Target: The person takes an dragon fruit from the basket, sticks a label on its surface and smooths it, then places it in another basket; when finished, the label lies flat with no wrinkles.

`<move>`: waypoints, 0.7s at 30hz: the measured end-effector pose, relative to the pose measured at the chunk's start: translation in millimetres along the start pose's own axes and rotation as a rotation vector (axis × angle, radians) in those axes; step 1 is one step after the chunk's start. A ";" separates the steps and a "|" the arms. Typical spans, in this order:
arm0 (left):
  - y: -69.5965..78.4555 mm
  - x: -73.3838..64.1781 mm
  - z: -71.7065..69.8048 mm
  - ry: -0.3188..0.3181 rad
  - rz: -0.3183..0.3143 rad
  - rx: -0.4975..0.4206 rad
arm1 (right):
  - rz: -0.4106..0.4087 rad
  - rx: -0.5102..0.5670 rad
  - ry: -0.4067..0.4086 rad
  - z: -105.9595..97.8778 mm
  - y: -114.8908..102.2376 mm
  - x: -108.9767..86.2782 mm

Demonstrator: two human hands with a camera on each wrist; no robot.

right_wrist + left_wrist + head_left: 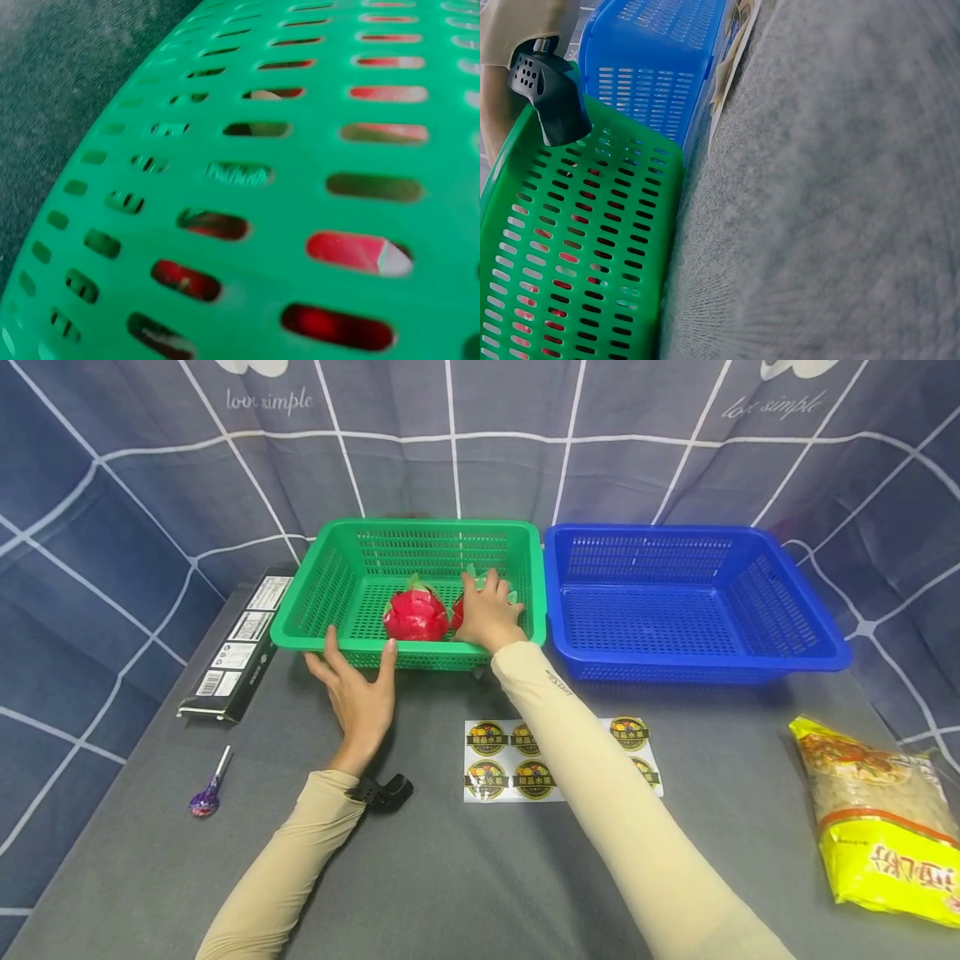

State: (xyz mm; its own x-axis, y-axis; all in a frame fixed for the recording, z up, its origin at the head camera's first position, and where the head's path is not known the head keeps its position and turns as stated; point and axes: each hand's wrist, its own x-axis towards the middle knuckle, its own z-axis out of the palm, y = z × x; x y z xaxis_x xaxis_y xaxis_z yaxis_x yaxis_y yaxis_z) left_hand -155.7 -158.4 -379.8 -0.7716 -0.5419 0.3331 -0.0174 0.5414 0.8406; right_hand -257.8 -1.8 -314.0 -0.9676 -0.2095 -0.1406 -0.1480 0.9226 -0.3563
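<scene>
1. While the right hand (491,614) reaches over the near rim of the green basket (538,610), its fingers curve down over the right dragon fruit (457,612), holding it inside that basket and covering most of it.
2. Just beside it, to the left, sits the left dragon fruit (416,615): rounded, glossy deep red, with pointed scales and a yellow-green tip at the top. Of the held one, a red edge and some pale green tips show.
3. The left hand (358,697) is spread wide, touching the green basket's near side; it grips no fruit.
4. Counted, there are two dragon fruits and two slotted baskets, the green one and a blue basket (645,618) close on its right.
5. One sheet of stickers (510,760) lies in front; six round labels show at least partly, and the right sleeve (600,777) hides the middle, so I cannot tell the total.
6. One purple lollipop (207,797), one long black box (240,643) with white panels, and one yellow-ended bag (885,818) rest on the grey cloth (450,877).
</scene>
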 end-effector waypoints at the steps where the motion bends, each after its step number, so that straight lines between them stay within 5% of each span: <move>1: -0.2 0.1 0.2 -0.001 0.000 0.000 | -0.002 -0.001 -0.001 -0.2 0.3 0.1; 21: -0.9 -0.1 0.2 -0.001 0.007 0.027 | -0.070 -0.103 0.049 0.3 5.0 2.0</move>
State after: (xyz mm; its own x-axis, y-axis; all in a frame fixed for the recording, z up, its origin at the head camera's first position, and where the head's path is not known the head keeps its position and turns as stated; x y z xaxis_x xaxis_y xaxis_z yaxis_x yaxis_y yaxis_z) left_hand -155.7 -158.7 -380.7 -0.7724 -0.5372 0.3389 -0.0286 0.5624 0.8263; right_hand -260.4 2.2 -316.4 -0.9627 -0.2605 -0.0728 -0.2329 0.9353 -0.2665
